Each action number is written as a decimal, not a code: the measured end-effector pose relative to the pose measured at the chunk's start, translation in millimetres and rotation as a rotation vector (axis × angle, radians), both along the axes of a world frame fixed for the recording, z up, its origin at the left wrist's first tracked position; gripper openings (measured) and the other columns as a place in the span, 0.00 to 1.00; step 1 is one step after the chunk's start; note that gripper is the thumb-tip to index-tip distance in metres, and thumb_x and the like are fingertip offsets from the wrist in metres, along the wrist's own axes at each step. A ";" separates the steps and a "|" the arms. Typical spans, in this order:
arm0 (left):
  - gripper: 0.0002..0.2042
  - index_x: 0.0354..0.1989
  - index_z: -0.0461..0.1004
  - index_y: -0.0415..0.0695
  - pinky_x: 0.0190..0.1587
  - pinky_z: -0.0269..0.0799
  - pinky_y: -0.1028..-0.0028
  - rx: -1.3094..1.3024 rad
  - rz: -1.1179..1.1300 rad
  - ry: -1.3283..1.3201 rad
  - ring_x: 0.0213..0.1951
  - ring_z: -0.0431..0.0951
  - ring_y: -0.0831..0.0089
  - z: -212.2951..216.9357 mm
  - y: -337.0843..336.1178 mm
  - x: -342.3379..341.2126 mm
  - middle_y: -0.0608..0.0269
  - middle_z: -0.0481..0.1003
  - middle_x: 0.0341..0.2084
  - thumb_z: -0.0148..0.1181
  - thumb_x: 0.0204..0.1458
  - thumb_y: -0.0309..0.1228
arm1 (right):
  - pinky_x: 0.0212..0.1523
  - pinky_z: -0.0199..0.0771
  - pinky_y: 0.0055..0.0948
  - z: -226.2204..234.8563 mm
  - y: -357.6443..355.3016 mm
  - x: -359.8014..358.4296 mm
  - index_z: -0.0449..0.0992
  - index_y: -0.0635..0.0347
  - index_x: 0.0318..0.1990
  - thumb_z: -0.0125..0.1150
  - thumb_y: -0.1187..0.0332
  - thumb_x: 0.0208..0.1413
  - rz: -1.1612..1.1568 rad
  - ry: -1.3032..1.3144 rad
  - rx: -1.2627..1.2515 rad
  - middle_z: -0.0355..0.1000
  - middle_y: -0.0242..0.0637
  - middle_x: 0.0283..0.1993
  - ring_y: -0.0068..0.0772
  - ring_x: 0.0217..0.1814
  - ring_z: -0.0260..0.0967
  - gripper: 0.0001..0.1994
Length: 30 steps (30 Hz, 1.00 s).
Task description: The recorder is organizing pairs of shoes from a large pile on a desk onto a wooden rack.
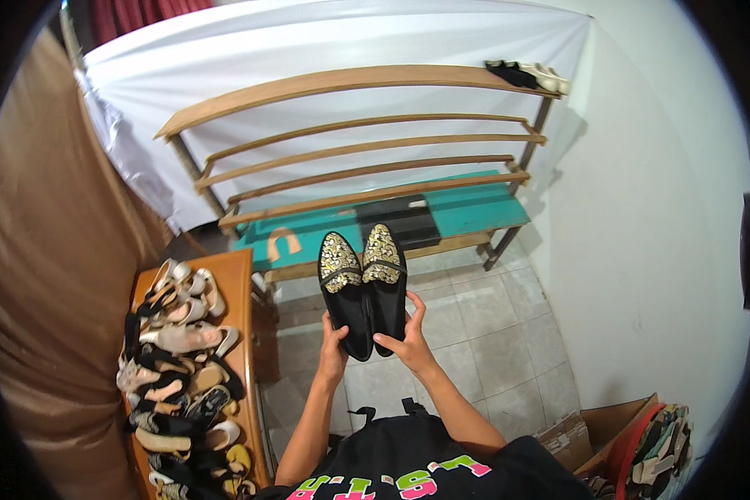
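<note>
A pair of black pointed loafers with gold-and-white patterned toes is held up in front of me, side by side, toes facing away. My left hand [334, 346] grips the left loafer [342, 292] along its outer heel side, thumb near the opening. Around the heel of the right loafer [385, 283] closes my right hand [410, 333], its thumb reaching over the inside edge. The two shoes touch along their inner sides. Both insoles show black.
A wooden shelf rack [350, 79] with a teal bottom board [475, 204] stands ahead, a few shoes [529, 77] on its top right. Many shoes crowd an orange-brown table [240, 308] at left. At lower right are a cardboard box [617, 425] and a red-rimmed container [629, 442] of footwear.
</note>
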State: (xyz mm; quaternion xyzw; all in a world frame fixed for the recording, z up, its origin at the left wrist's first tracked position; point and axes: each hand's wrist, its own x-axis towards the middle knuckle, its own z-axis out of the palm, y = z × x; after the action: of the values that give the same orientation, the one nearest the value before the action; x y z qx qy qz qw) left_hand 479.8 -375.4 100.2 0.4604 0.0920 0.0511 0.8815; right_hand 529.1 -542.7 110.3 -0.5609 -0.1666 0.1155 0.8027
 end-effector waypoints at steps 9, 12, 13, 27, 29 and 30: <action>0.41 0.75 0.39 0.53 0.68 0.59 0.63 0.019 -0.076 -0.086 0.65 0.64 0.57 26.7 -166.5 133.8 0.48 0.56 0.67 0.50 0.52 0.27 | 0.70 0.57 0.41 22.8 -159.8 93.5 0.30 0.50 0.74 0.72 0.74 0.48 -0.201 -0.113 -0.102 0.54 0.56 0.69 0.45 0.72 0.56 0.56; 0.42 0.76 0.37 0.53 0.68 0.59 0.64 0.152 -0.051 -0.154 0.65 0.64 0.57 14.1 -190.1 187.4 0.47 0.55 0.67 0.47 0.51 0.26 | 0.71 0.56 0.41 22.3 -180.6 137.0 0.30 0.50 0.74 0.72 0.74 0.48 -0.234 -0.126 -0.122 0.52 0.55 0.69 0.45 0.73 0.55 0.56; 0.42 0.76 0.37 0.53 0.68 0.59 0.64 0.152 -0.055 -0.164 0.65 0.64 0.57 11.7 -195.6 205.2 0.47 0.55 0.67 0.47 0.51 0.26 | 0.71 0.56 0.41 24.0 -185.7 153.7 0.29 0.51 0.74 0.72 0.74 0.48 -0.263 -0.206 -0.176 0.52 0.55 0.69 0.46 0.73 0.54 0.57; 0.36 0.75 0.46 0.41 0.64 0.64 0.66 0.702 -0.026 -0.575 0.69 0.57 0.61 95.2 -210.5 499.7 0.53 0.48 0.71 0.58 0.62 0.28 | 0.69 0.59 0.45 130.7 -239.5 431.3 0.47 0.68 0.75 0.74 0.59 0.49 -0.558 -0.619 -0.503 0.44 0.56 0.71 0.52 0.72 0.51 0.51; 0.35 0.75 0.47 0.40 0.64 0.65 0.67 0.546 -0.077 -0.593 0.68 0.60 0.62 118.5 -216.4 538.7 0.51 0.48 0.71 0.58 0.62 0.28 | 0.67 0.62 0.44 144.1 -247.8 475.3 0.49 0.66 0.74 0.73 0.60 0.51 -0.575 -0.630 -0.500 0.50 0.53 0.69 0.48 0.70 0.57 0.48; 0.35 0.74 0.48 0.39 0.63 0.66 0.68 0.393 -0.123 -0.603 0.66 0.63 0.62 129.2 -218.6 557.2 0.50 0.47 0.71 0.58 0.62 0.28 | 0.67 0.62 0.44 151.0 -248.3 494.7 0.49 0.66 0.74 0.73 0.60 0.51 -0.568 -0.634 -0.493 0.50 0.53 0.69 0.48 0.70 0.57 0.48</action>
State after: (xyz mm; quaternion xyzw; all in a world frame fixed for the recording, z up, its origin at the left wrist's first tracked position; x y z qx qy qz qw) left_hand 1037.0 -594.0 229.4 0.5899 -0.2113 0.1482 0.7651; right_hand 1023.7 -791.0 261.4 -0.7650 -0.2108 -0.2485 0.5555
